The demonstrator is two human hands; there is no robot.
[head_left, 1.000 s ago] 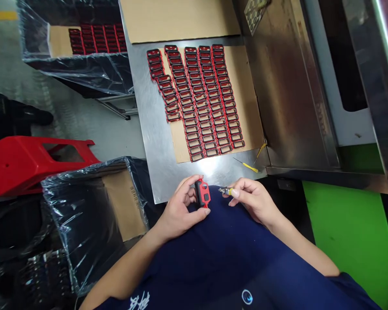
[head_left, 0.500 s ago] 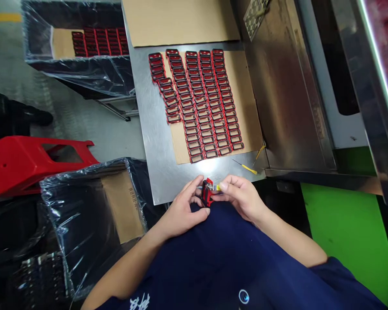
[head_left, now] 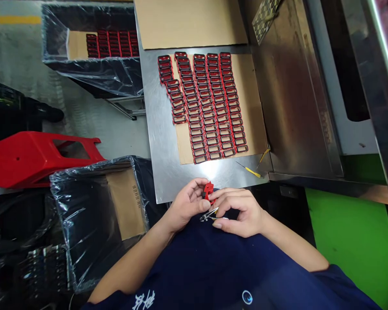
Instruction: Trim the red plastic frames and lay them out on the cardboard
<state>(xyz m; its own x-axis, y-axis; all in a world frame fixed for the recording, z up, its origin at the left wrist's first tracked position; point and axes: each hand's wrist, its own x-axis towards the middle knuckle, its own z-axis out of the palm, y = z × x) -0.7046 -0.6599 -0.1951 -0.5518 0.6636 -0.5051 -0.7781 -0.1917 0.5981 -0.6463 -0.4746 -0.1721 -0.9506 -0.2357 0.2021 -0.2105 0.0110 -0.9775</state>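
**Both hands closed on one small red part at the counter's near edge**

Nearest the camera, over the dark blue shirt (head_left: 220, 267), the two hands meet just below the near edge of the steel counter (head_left: 161, 146). The left hand (head_left: 186, 204) is curled, thumb and fingertips pinching a small red and black plastic part (head_left: 208, 191), which stands up between the two hands and is partly hidden by the fingers. The right hand (head_left: 241, 211) is also closed, its fingers bent over the right side of the same part while it grips a small metal tool (head_left: 209, 214); the tool's shiny tip pokes out leftward just under the part, near the left thumb. Whether the tip touches the part cannot be told.

To the left of the hands, a cardboard box lined with clear plastic film (head_left: 93, 215) sits lower down, open at the top. Beyond it lies a red plastic stool (head_left: 29, 157).

On the counter just past the hands, a yellow-handled screwdriver (head_left: 250, 171) lies near the right edge. Farther out, a cardboard sheet (head_left: 252, 112) carries five close rows of red and black frames (head_left: 210, 107), overlapping like tiles. A second cardboard sheet (head_left: 190, 23) lies at the far end. Off to the far left, another film-lined box (head_left: 90, 51) holds more red frames in rows.
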